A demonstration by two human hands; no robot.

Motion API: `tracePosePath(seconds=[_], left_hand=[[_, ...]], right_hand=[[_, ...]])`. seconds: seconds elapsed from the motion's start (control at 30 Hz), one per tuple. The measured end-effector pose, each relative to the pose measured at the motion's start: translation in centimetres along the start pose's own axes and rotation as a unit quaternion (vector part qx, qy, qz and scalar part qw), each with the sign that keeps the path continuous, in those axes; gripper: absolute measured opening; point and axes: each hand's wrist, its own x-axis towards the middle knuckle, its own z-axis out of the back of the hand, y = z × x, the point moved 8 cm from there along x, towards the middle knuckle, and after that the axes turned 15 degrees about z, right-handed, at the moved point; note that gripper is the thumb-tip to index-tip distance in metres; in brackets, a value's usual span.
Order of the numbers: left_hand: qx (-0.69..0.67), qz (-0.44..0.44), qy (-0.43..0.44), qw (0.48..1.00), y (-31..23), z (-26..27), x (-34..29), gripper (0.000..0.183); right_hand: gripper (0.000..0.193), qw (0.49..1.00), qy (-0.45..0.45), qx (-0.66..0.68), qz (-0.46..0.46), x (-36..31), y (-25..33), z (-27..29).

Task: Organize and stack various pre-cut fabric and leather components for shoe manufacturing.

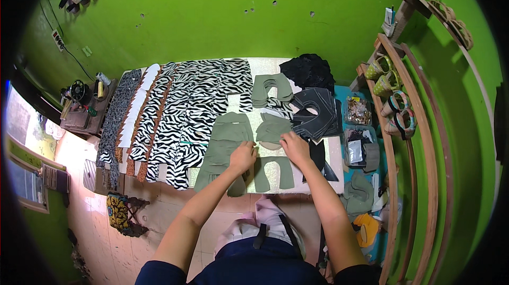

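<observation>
Olive-green cut pieces point(228, 131) lie overlapping on the table's near middle. My left hand point(244, 156) is at their right edge, fingers curled against the material. A smaller stack of olive-green pieces point(272, 127) lies to the right, with a pale layer showing under its near edge. The bent fingers of my right hand point(295, 146) grip that stack's near right side. Between my forearms is a U-shaped olive-green piece point(273, 161). Farther back sits a stack of similar U-shaped pieces point(260, 93). My fingertips are partly hidden.
Zebra-print pieces point(191, 94) cover the table's left half, beside white strips point(139, 102). Black pieces point(315, 112) lie at the right. Beyond them are plastic bins point(358, 110) and a wooden rack point(389, 91) with sandals. A sewing machine point(79, 93) stands far left, a patterned stool point(119, 213) nearer.
</observation>
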Motion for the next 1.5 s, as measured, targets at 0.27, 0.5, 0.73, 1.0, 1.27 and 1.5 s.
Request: tracePosePath(seconds=[0.27, 0.5, 0.73, 1.0, 1.27, 1.5], left_hand=[[0.021, -0.043, -0.035, 0.998, -4.1, -1.0, 4.5, 0.025], [0.005, -0.112, -0.1, 0.989, -7.1, -1.4, 5.5, 0.025], [0.001, -0.111, -0.079, 0.991, -7.1, -2.0, 6.1, 0.019], [-0.027, -0.129, -0.081, 0.988, -8.4, -1.4, 4.9, 0.022], [0.002, -0.21, -0.102, 0.972, -8.8, -1.9, 4.3, 0.02], [0.036, -0.222, -0.121, 0.967, -8.9, -2.0, 4.3, 0.014]], right_hand=[[0.031, 0.999, -0.037, -0.039, 0.005, 3.8, -3.6, -0.8], [0.023, 0.994, -0.039, -0.044, 0.089, 4.2, -4.1, -0.9], [0.02, 0.982, -0.072, -0.085, 0.15, 3.8, -2.3, 0.3], [0.013, 0.974, -0.097, -0.064, 0.192, 3.1, -2.0, 1.0], [0.011, 0.953, -0.127, -0.12, 0.248, 2.7, -0.6, 2.4], [0.01, 0.954, -0.129, -0.106, 0.248, 2.3, -1.0, 1.8]])
